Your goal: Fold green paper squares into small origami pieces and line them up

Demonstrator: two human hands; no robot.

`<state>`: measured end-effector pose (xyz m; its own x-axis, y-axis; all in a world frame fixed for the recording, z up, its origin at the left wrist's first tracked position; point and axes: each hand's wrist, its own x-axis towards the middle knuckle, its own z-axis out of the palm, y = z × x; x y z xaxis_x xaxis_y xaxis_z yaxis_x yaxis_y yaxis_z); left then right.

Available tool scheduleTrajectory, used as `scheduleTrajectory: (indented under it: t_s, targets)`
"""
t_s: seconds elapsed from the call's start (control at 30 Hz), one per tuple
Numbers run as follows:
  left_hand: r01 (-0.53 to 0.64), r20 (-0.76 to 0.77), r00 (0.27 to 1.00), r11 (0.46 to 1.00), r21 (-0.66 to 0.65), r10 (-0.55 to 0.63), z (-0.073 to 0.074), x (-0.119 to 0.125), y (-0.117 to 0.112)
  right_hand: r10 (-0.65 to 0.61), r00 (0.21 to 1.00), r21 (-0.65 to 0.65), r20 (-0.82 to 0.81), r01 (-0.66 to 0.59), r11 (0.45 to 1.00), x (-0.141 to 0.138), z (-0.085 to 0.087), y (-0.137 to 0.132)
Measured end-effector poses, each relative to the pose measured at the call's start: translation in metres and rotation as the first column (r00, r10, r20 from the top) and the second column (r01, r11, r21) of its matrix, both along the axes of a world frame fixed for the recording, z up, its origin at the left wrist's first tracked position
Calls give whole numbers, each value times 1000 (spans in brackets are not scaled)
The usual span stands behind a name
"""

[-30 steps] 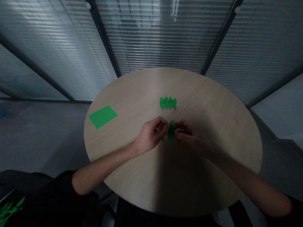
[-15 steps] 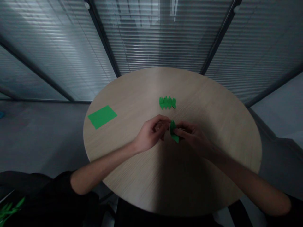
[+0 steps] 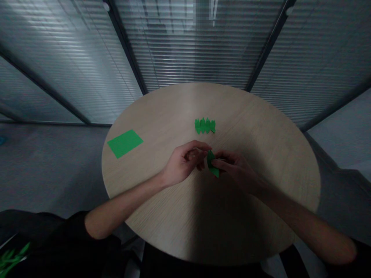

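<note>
A small piece of folded green paper (image 3: 213,168) is held upright between my hands, over the middle of the round table. My right hand (image 3: 235,166) pinches it with the thumb on its near face. On its other side, my left hand (image 3: 187,160) has its fingers curled, with fingertips at the paper's upper left edge. Part of the paper is hidden behind my fingers. Just beyond my hands, several folded green paper pieces (image 3: 205,126) lie side by side in a short row on the table.
A flat stack or sheet of green paper (image 3: 125,143) lies near the left edge of the round wooden table (image 3: 162,216). Glass panels with blinds (image 3: 199,58) stand behind the table. A green plant (image 3: 13,258) shows at the lower left.
The folded paper has shifted slightly down and its tilt has changed a little. My left index finger reaches a little further right over its top. Everything else stays put.
</note>
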<state>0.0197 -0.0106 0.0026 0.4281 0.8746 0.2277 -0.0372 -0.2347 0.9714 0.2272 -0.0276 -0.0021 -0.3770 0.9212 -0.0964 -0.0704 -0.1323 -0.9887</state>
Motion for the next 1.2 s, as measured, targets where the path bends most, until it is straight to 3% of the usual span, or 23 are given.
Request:
scheduleTrajectory:
  t_s: [0.77,1.2]
  targets:
    - [10,4,1000,1000,-29,-10,1,-1,1,10,1000,-38,-15,-10,999,0,3,-2]
    - [-26,-159,986,982,185,56,-5,-8,1,5,1000,6,0,-5,1000,0,3,-2]
